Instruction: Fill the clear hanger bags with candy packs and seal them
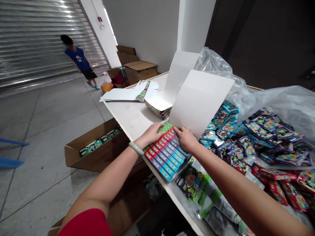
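A display box (188,160) packed with rows of small candy-type boxes (163,154), in green, red, purple and blue bands, lies at the table's near left edge. Its white lid flap (200,101) stands raised behind. My left hand (154,132), a pale bangle on its wrist, rests on the far left of the rows with fingers and thumb apart. My right hand (185,139) touches the far right side near the red row, index finger stretched out. Its lower fingers are partly hidden. Neither hand lifts anything.
Loose small boxes (226,121) and plastic bags (278,98) cover the table's right side. Another open display box (157,106) and flat card blanks (123,94) lie farther back. A carton (73,152) stands below the left edge. A person (78,59) stands by the shutter.
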{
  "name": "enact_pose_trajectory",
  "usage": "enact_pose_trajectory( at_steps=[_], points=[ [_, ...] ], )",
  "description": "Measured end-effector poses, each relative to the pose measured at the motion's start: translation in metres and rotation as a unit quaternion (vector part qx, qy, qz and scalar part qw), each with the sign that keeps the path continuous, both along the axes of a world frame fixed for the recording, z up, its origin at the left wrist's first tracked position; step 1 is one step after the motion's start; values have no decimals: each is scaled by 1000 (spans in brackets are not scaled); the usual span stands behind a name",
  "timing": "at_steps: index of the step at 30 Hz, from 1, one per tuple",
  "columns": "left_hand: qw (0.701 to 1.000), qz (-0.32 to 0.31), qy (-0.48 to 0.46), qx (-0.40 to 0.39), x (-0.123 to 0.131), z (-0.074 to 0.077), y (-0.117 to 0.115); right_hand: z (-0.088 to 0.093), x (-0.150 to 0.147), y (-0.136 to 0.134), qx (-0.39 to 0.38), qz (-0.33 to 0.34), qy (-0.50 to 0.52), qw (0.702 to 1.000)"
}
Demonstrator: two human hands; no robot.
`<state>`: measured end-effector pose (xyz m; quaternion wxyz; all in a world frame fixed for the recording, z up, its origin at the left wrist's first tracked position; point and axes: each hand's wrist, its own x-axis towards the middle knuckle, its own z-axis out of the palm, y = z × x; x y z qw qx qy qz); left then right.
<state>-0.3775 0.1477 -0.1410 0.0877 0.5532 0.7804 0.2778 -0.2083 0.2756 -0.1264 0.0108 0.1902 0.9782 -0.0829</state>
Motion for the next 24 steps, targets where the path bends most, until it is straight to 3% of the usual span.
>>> enact_pose_trajectory(
  at_steps=[4, 9, 17, 21, 24],
  points=[
    [999, -31, 20, -16, 13, 4, 0, -9, 19, -12, 0, -7, 55, 998],
    [987, -71, 87, -117, 30, -3, 11, -21, 33, -18, -12, -17, 29, 999],
    [989, -41, 135, -38, 35, -14, 14, -18, 53, -31, -22, -21, 94, 995],
    [988, -45, 145, -17, 36, -4, 20, -16, 64, -38, -76, 10, 64, 995],
    [987, -97, 131, -11, 39, 12, 14, -1, 93, -24, -149, -1, 151, 977]
  ],
)
